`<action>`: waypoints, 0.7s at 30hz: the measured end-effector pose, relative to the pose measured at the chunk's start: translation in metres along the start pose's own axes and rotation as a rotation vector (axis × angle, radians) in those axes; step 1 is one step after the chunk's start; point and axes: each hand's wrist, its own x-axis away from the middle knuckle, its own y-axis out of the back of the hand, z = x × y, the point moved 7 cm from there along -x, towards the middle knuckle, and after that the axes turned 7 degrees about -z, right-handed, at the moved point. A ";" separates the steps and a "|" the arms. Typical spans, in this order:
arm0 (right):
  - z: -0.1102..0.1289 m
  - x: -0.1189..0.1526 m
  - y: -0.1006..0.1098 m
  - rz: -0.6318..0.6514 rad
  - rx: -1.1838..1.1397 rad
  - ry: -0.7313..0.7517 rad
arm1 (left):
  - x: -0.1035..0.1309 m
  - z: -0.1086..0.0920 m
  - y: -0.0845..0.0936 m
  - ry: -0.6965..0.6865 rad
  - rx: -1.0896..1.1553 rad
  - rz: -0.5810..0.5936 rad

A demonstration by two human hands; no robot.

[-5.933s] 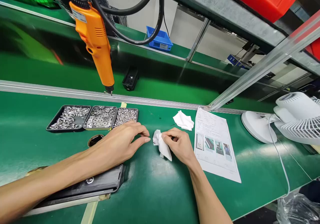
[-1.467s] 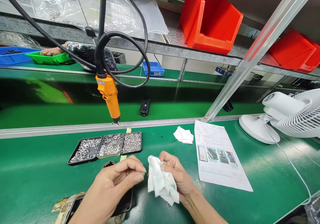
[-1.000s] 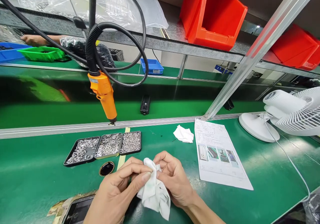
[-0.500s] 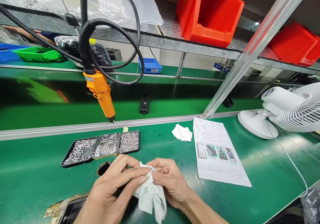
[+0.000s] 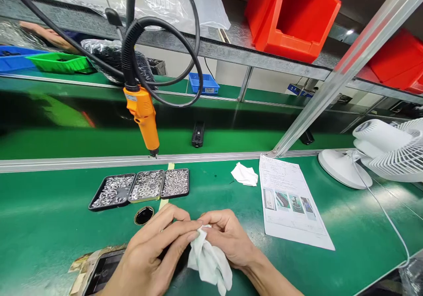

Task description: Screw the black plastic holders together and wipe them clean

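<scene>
A crumpled white cloth (image 5: 211, 260) hangs between my two hands over the green bench. My left hand (image 5: 155, 252) is closed, its thumb and fingers pinching the cloth's upper end. Against it, my right hand (image 5: 233, 243) grips the same end from the right, fingers curled. Whether anything is wrapped in the cloth is hidden by the fingers. Just beyond my left hand lies a small round black dish (image 5: 144, 216). A dark rectangular tray-like piece (image 5: 105, 269) with torn tape along its edge is partly covered by my left forearm.
Small metal parts (image 5: 112, 191), washers (image 5: 146, 186) and tiny fasteners (image 5: 175, 183) fill three shallow trays. An orange electric screwdriver (image 5: 143, 117) hangs above them. Another white cloth (image 5: 245, 174), a printed sheet (image 5: 291, 199) and a white fan (image 5: 343, 168) occupy the right. Red bins (image 5: 294, 45) stand overhead.
The view has shifted slightly, moving the scene rightward. The cloth's top, which stuck up between my fingers, is now tucked lower, and its loose end hangs further right. Both hands keep their hold.
</scene>
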 end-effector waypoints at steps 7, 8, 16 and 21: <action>-0.002 0.000 0.001 -0.030 0.007 -0.010 | 0.001 -0.009 -0.004 -0.043 0.006 -0.080; -0.003 0.000 0.001 -0.023 0.014 -0.018 | 0.000 -0.005 -0.002 0.039 0.047 -0.078; 0.002 -0.002 0.005 -0.051 -0.035 -0.017 | 0.014 0.039 -0.010 1.024 0.654 -0.106; 0.001 -0.003 0.006 -0.075 -0.080 -0.013 | 0.012 0.035 -0.016 1.071 0.792 -0.117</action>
